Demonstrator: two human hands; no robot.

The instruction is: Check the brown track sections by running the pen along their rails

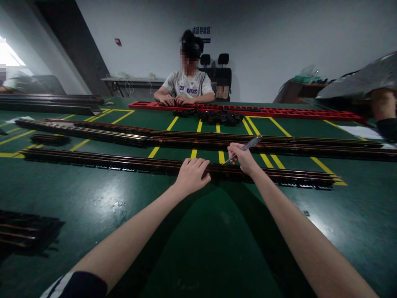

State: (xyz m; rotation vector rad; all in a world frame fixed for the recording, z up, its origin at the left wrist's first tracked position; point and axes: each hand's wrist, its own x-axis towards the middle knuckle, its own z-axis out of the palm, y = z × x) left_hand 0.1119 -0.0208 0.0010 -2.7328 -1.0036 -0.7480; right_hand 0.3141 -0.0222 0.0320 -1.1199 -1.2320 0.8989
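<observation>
A long black rail assembly (102,161) with thin copper-coloured strips lies across the table in front of me. My left hand (192,176) grips it near the middle, fingers over the top and thumb on the near side. In my right hand (240,156) is a screwdriver (252,142) with a greyish translucent handle, held slanted like a pen. Its thin metal shaft points down and left, with the tip at the rail just right of my left hand. Whether the tip touches a part is too small to tell.
Further black rails (180,138) lie beyond, with another rail end (27,229) at left. A person (189,89) opposite works at a red slotted strip (273,112) beside a pile of black parts (221,117). Another person's arm (383,103) is at right. Yellow lines mark the green table (198,248).
</observation>
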